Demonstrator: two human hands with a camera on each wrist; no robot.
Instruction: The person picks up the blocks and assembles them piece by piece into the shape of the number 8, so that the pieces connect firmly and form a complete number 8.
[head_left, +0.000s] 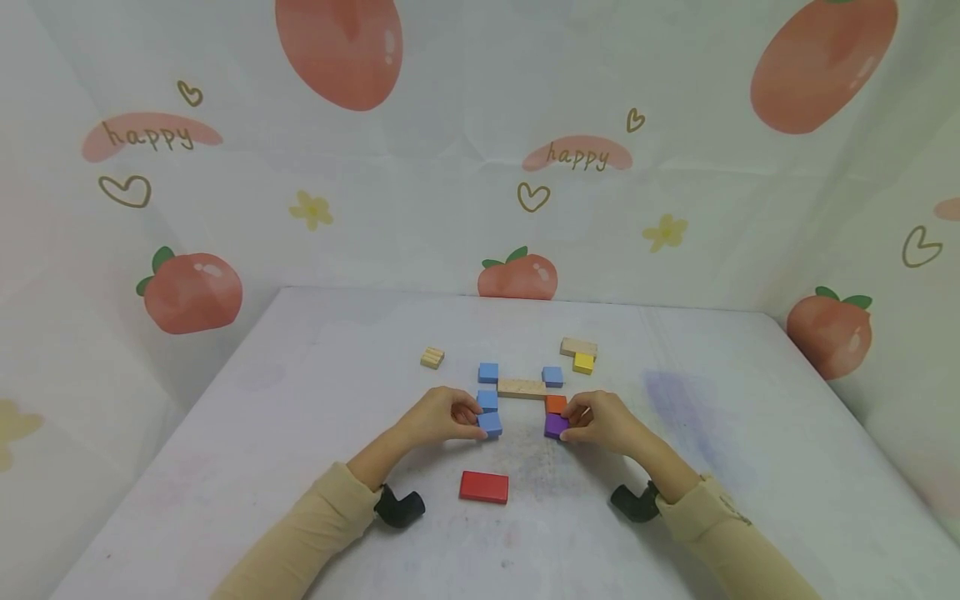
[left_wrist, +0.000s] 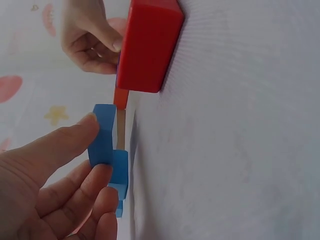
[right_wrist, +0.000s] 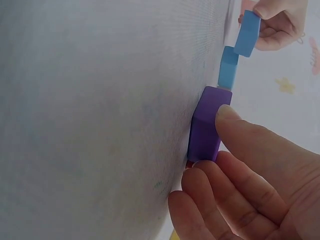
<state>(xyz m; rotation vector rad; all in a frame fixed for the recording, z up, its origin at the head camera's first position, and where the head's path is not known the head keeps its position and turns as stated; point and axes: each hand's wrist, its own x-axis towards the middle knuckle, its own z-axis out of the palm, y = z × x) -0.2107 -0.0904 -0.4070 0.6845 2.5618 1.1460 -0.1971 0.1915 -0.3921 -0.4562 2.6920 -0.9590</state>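
Observation:
My left hand [head_left: 447,414] pinches a blue block [head_left: 490,425] between thumb and fingers; both wrist views show it held slightly above the tabletop. Just behind it stands another blue block [head_left: 487,401]. My right hand [head_left: 602,419] pinches a purple block [head_left: 556,427], which sits at the tabletop in the right wrist view [right_wrist: 205,125]. Directly behind the purple block is an orange block [head_left: 556,404]. Between the two rows lies a long natural-wood block [head_left: 522,388], with a blue block [head_left: 488,372] beyond its left end and a second blue block [head_left: 552,377] near its right end.
A red rectangular block [head_left: 484,487] lies nearer the front, between the forearms. Farther back are a striped wooden block [head_left: 432,357], a plain wooden block [head_left: 579,347] and a yellow block [head_left: 583,363]. A printed cloth [head_left: 420,183] hangs behind the white table [head_left: 337,333].

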